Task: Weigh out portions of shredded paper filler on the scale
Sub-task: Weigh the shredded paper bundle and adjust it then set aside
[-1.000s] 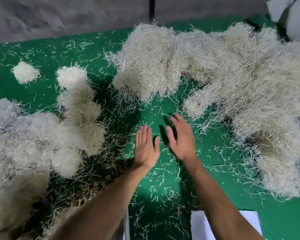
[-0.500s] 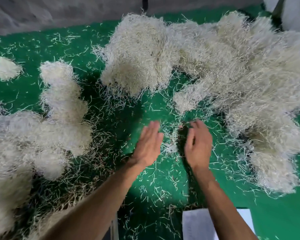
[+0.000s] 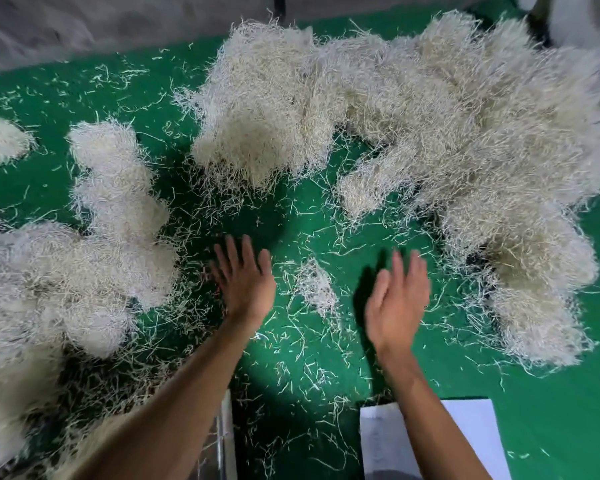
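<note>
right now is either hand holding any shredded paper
No, the left hand and right hand are both open and empty, either side of a small tuft of shredded paper.

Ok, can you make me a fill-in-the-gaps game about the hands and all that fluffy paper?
1. The table top is the colour ____.
2. The small tuft of shredded paper lies ____ the left hand and the right hand.
3. Both hands are ____, holding nothing.
4. The biggest pile lies on the person's ____ side.

Missing words: green; between; open; right
</note>
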Demonstrator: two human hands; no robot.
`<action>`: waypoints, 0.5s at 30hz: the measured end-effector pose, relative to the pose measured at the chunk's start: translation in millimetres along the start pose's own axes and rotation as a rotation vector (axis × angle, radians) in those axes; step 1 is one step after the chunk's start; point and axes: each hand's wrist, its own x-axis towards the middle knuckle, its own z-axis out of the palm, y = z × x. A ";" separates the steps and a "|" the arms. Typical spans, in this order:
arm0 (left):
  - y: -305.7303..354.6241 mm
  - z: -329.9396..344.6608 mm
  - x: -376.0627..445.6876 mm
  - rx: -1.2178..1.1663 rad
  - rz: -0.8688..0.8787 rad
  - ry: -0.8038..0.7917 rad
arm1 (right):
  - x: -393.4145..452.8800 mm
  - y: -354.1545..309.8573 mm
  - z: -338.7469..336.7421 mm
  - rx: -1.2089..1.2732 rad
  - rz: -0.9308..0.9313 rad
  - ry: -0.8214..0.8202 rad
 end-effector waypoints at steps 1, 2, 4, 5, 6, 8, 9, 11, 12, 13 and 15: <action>9.1 4.1 -14.5 -0.017 0.094 -0.012 | 4.9 3.7 0.7 -0.063 0.143 -0.017; 19.7 9.3 -31.8 -0.060 0.238 -0.046 | 5.9 3.0 5.6 -0.085 0.230 -0.043; 35.5 15.1 -66.3 -0.265 0.478 -0.206 | 0.1 -12.7 15.3 0.026 0.208 -0.122; 36.8 14.1 -76.9 -0.407 0.525 -0.249 | -6.3 -24.0 20.5 0.134 0.125 -0.191; 33.9 11.3 -82.7 -0.549 0.524 -0.234 | -16.7 -35.7 26.4 0.227 0.005 -0.285; 21.1 1.6 -87.0 -0.784 0.381 -0.150 | -38.6 -53.9 34.4 0.261 -0.294 -0.507; 13.8 -6.8 -88.5 -0.862 0.256 -0.144 | -49.6 -57.8 38.1 0.200 -0.442 -0.582; -2.9 -25.7 -91.5 -0.900 0.031 -0.129 | -68.9 -62.2 43.7 0.080 -0.608 -0.632; -11.2 -34.7 -95.4 -0.860 -0.029 -0.090 | -78.1 -64.6 43.4 0.070 -0.616 -0.653; -17.9 -43.6 -98.6 -0.820 -0.062 -0.052 | -86.7 -69.0 39.1 0.110 -0.580 -0.683; -29.3 -68.1 -106.6 -0.796 -0.135 0.028 | -106.1 -76.2 26.1 0.224 -0.465 -0.753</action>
